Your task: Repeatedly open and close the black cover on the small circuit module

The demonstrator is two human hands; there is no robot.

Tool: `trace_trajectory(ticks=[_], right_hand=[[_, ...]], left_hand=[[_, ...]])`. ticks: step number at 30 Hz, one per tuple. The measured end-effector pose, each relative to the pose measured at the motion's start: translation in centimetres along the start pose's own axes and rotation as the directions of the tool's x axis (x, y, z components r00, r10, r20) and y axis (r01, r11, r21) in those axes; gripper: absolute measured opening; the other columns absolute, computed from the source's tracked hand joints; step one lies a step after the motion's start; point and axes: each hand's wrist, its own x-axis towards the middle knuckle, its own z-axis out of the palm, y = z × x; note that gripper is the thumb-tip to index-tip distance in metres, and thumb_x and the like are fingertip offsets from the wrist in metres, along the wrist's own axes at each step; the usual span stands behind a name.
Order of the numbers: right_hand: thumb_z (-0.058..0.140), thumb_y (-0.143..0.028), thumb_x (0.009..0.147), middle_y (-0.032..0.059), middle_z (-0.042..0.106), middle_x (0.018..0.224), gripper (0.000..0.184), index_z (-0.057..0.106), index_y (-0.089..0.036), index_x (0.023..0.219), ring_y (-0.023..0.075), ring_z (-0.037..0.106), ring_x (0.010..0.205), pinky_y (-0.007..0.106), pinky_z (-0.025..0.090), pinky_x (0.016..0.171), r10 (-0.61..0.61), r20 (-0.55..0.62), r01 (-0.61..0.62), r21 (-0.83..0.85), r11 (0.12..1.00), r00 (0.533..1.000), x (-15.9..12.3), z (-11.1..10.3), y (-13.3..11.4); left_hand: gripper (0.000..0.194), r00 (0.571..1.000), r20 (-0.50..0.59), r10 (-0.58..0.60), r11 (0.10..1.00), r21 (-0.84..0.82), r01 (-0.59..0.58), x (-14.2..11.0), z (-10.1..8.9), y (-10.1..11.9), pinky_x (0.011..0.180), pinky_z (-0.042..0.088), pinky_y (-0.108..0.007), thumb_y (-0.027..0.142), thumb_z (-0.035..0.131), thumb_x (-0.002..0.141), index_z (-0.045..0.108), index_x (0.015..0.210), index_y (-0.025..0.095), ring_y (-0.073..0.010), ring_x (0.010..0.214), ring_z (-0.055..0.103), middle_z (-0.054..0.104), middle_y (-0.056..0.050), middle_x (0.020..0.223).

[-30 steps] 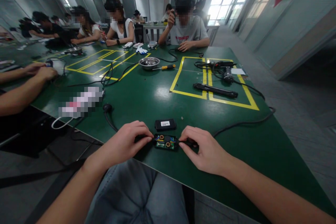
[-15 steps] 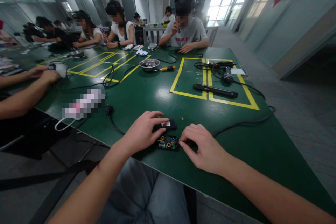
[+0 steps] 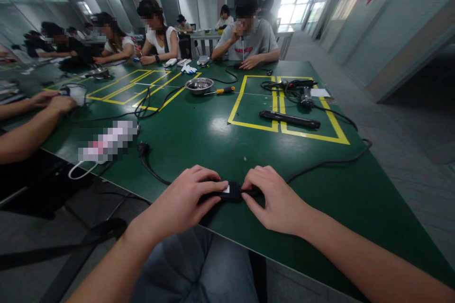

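My left hand grips a small black plastic cover with a white label, thumb on the near side and fingers over the top. The cover lies over the black case on the table, and the circuit board inside is hidden. Whether the two halves are fully closed I cannot tell. At the case's right end, my right hand pinches the black cable between thumb and fingers. Another length of cord runs left from behind my left hand to a black plug.
On the green table are a metal bowl, a yellow-black screwdriver, a long black tool part and a coiled cable. A pink-white item lies left, near a co-worker's hands. Another person sits opposite.
My left hand has brought the cover down towards me onto the open case, hiding the circuit board. My right hand stays at the cable end. The view has shifted slightly.
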Motion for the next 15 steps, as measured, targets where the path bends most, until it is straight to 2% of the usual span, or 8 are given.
trace_trajectory(ticks=[4, 8, 13, 15], right_hand=[[0.060, -0.013, 0.093, 0.0035, 0.065, 0.084, 0.011, 0.054, -0.021, 0.088, 0.0223, 0.058, 0.081, 0.037, 0.039, 0.075, 0.006, 0.019, -0.006, 0.005, 1.000, 1.000, 0.1, 0.0, 0.0], [0.060, -0.013, 0.092, 0.0041, 0.066, 0.085, 0.010, 0.055, -0.021, 0.088, 0.0225, 0.057, 0.080, 0.037, 0.039, 0.075, 0.011, 0.024, -0.011, 0.002, 1.000, 1.000, 0.1, -0.1, 0.0], [0.062, -0.013, 0.091, 0.0047, 0.067, 0.086, 0.011, 0.056, -0.022, 0.089, 0.0233, 0.058, 0.082, 0.038, 0.040, 0.075, 0.017, 0.029, -0.017, -0.008, 1.000, 0.999, 0.1, 0.0, 0.0], [0.063, -0.012, 0.090, 0.0046, 0.067, 0.088, 0.011, 0.057, -0.021, 0.091, 0.0234, 0.059, 0.082, 0.038, 0.041, 0.075, 0.022, 0.026, -0.022, -0.015, 1.000, 0.999, 0.1, 0.1, -0.1]], left_hand=[[0.034, 1.000, 0.021, -0.009, 0.999, 0.046, 0.009, 0.1, -0.1, 0.0, 0.098, 0.059, -0.043, 0.021, 0.068, 0.107, 0.076, 0.138, 0.029, -0.0268, 0.115, 0.069, 0.077, -0.009, 0.127], [0.029, 0.998, 0.056, -0.042, 0.998, -0.033, 0.044, 0.5, -1.2, -0.2, 0.101, 0.059, -0.039, 0.024, 0.069, 0.106, 0.078, 0.133, 0.027, -0.0244, 0.113, 0.073, 0.080, -0.008, 0.124], [0.028, 0.976, -0.119, -0.181, 0.984, -0.030, 0.178, 2.2, -1.0, -1.3, 0.100, 0.060, -0.042, 0.022, 0.075, 0.100, 0.075, 0.128, 0.023, -0.0265, 0.111, 0.075, 0.082, -0.008, 0.121], [0.025, 0.974, -0.106, -0.200, 0.980, -0.002, 0.201, 2.8, -0.3, -1.7, 0.099, 0.060, -0.043, 0.018, 0.076, 0.098, 0.076, 0.122, 0.023, -0.0270, 0.109, 0.075, 0.082, -0.007, 0.117]])
